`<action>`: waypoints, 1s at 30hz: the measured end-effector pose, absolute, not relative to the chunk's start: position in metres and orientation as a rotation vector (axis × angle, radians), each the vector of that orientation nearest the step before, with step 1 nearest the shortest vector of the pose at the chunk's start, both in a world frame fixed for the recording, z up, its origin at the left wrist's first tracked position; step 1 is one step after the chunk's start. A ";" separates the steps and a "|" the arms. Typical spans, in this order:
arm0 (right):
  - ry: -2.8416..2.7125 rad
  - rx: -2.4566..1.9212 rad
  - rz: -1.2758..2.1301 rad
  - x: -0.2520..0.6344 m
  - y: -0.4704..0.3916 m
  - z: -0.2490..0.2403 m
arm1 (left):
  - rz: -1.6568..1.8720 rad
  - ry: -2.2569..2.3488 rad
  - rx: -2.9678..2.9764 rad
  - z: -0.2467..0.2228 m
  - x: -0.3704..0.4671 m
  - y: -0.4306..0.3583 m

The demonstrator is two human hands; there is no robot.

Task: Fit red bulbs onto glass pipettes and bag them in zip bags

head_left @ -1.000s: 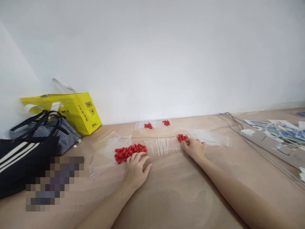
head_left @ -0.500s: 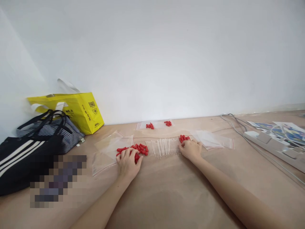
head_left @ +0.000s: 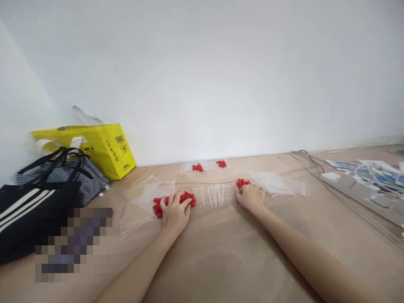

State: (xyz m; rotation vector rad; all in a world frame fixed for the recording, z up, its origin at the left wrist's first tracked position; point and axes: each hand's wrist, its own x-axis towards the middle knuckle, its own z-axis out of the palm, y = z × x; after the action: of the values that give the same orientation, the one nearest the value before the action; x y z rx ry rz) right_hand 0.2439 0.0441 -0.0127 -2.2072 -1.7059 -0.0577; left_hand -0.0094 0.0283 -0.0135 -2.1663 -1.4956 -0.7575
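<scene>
My left hand [head_left: 175,213] rests over a pile of small red elongated pieces [head_left: 158,206], fingers apart, its thumb touching the pieces at the pile's right edge. To its right lies a row of thin white sticks [head_left: 214,197], side by side and partly overlapping. My right hand [head_left: 251,198] is at the row's right end, fingers curled closed beside a smaller cluster of red pieces [head_left: 243,182]. Its fingertips are partly hidden, so what they pinch cannot be made out.
Clear zip bags lie left [head_left: 139,210] and right [head_left: 282,185]. Another bag [head_left: 210,165] with two red clusters lies by the wall. A yellow bag [head_left: 118,155] and a dark striped bag [head_left: 38,210] stand left. A power strip [head_left: 356,195] with cables and printed sheets [head_left: 378,172] are at right.
My left hand has moved slightly right and forward over the red pile, its thumb now at the right-edge pieces. My right hand stays at the row's right end. The view has shifted slightly.
</scene>
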 end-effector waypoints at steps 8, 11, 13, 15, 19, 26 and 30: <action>-2.120 -1.298 -0.086 0.245 0.008 -0.027 | -0.911 -1.277 -2.408 -0.004 -0.010 0.002; -2.213 -1.190 -0.050 0.244 -0.008 -0.030 | -0.787 -1.164 -2.666 -0.004 -0.007 -0.012; -2.249 -1.185 -0.065 0.243 -0.015 -0.030 | -0.716 -1.143 -2.776 -0.005 -0.006 -0.016; -2.266 -1.185 -0.082 0.243 -0.017 -0.030 | -0.679 -1.148 -2.837 -0.005 -0.006 -0.018; -2.278 -1.175 -0.047 0.243 -0.015 -0.030 | -0.672 -1.179 -2.838 -0.003 -0.006 -0.018; -2.259 -1.146 0.052 0.242 -0.013 -0.034 | -0.735 -1.276 -2.681 -0.009 0.002 -0.017; -2.252 -1.159 0.040 0.239 -0.012 -0.036 | -0.710 -1.315 -2.641 -0.014 0.010 -0.014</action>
State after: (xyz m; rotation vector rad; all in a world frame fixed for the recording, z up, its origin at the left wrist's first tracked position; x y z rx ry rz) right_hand 0.2391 -0.0124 -0.0359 -1.1590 -2.2518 0.0402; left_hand 0.0104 -0.0139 -0.0145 -2.6415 -1.3154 -0.7105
